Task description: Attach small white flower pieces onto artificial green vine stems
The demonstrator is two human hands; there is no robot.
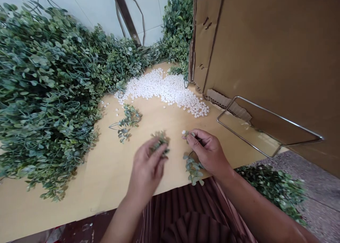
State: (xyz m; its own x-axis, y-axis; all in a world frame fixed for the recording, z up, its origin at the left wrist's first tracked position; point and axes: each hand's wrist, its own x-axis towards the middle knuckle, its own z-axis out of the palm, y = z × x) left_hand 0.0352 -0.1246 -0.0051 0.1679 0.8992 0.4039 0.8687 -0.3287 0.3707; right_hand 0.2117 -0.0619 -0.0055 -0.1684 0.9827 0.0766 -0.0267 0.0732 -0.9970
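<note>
My left hand (pixel 150 160), slightly blurred, pinches a small green leafy sprig (pixel 160 144) above the table. To its right, the fingers of my right hand (pixel 208 149) are closed on another sprig (pixel 193 167), whose leaves hang below the hand near the table edge. A small white piece (pixel 183 132) shows at the tip of that sprig, by my thumb and forefinger. One more leafy sprig (pixel 130 116) lies on the table left of centre. Behind my hands a heap of small white pieces (pixel 164 87) spreads over the table.
A large pile of green foliage (pixel 47 76) covers the left side, with more foliage (pixel 177 30) at the back. A cardboard box (pixel 265 52) stands at the right, a bent metal wire frame (pixel 247 140) beside it. Greenery (pixel 276 190) lies low at the right, below the tan tabletop (pixel 106 179).
</note>
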